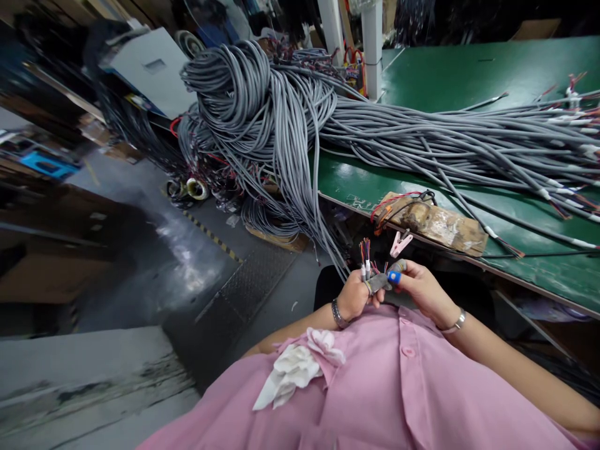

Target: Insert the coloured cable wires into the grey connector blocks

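Wires (pixel 365 252), red among other colours, stand up out of our left hand (pixel 352 299), whose fingers are curled shut on their base, just above our lap. Our right hand (pixel 423 289) meets it from the side, taped thumb and forefinger (one tip blue) pressed together against the left thumb. Just beyond, at the near edge of the green table (pixel 469 81), a pink clip (pixel 401 243) hangs beside a brown block (pixel 438 224). A grey cable heap (pixel 262 106) spills over the table's left end.
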`<state>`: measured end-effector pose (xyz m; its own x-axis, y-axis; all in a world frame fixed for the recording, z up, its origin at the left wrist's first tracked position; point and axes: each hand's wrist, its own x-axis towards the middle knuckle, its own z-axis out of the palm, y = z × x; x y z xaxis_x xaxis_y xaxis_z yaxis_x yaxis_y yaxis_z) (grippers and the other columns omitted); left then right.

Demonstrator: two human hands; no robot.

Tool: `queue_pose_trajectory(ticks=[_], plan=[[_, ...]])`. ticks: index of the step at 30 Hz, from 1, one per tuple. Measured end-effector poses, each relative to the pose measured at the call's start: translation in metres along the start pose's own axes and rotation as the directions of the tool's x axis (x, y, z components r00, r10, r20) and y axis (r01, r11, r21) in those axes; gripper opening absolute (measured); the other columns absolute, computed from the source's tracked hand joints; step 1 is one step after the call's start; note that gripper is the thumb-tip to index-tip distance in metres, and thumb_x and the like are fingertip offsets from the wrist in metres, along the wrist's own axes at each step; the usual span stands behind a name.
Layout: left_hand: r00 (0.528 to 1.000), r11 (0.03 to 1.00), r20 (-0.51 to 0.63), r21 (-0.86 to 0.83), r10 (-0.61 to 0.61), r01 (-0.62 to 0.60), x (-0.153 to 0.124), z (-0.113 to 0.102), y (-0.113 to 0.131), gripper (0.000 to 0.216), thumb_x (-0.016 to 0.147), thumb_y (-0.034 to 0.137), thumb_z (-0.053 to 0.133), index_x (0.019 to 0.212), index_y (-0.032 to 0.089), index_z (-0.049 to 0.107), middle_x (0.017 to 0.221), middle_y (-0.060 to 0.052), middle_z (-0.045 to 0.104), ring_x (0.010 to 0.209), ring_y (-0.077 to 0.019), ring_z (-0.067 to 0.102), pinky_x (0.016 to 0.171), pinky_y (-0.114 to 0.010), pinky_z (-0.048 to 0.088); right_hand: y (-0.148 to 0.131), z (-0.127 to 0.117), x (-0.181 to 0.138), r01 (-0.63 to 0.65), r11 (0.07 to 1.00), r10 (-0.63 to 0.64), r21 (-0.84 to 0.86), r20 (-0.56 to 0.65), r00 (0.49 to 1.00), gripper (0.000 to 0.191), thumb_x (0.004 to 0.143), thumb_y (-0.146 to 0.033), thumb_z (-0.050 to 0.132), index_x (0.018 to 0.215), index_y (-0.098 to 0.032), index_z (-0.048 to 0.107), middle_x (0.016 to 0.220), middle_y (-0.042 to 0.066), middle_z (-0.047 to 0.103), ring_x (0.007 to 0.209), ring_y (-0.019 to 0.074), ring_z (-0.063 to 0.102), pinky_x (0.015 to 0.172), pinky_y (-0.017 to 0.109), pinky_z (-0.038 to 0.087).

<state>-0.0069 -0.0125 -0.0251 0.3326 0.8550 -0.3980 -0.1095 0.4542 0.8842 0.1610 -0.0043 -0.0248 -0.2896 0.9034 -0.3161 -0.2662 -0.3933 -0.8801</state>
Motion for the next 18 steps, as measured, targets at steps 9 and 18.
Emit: queue_pose_trajectory(ticks=[9, 18], plan=[[1.000, 0.998, -0.015, -0.053, -0.020, 0.019, -0.0010, -0.0003, -0.0017, 0.036, 0.074, 0.047, 0.067, 0.069, 0.013, 0.057, 0.050, -0.001, 0.060, 0.034, -0.0086, 0.049, 0.036, -0.019, 0.025, 0.0004, 0.0014, -0.0016, -0.011, 1.000, 0.011, 0.012, 0.001, 1.000, 0.023, 0.070, -0.034, 0.077, 0.073, -0.017, 0.063, 0.067, -0.001, 0.059, 0.058, 0.0095, 0.046, 0.055, 0.024, 0.035], [0.985, 0.993, -0.149, -0.072, 0.085, -0.097, -0.0001, 0.0033, -0.0038, 0.038, 0.077, 0.049, 0.064, 0.067, 0.014, 0.054, 0.051, 0.000, 0.059, 0.036, -0.0089, 0.051, 0.036, -0.019, 0.026, 0.0021, 0.0053, -0.0051, -0.025, 0.998, 0.030, 0.058, -0.090, 0.996, 0.022, 0.070, -0.032, 0.077, 0.070, -0.018, 0.060, 0.063, -0.003, 0.059, 0.056, 0.0095, 0.046, 0.055, 0.025, 0.032]])
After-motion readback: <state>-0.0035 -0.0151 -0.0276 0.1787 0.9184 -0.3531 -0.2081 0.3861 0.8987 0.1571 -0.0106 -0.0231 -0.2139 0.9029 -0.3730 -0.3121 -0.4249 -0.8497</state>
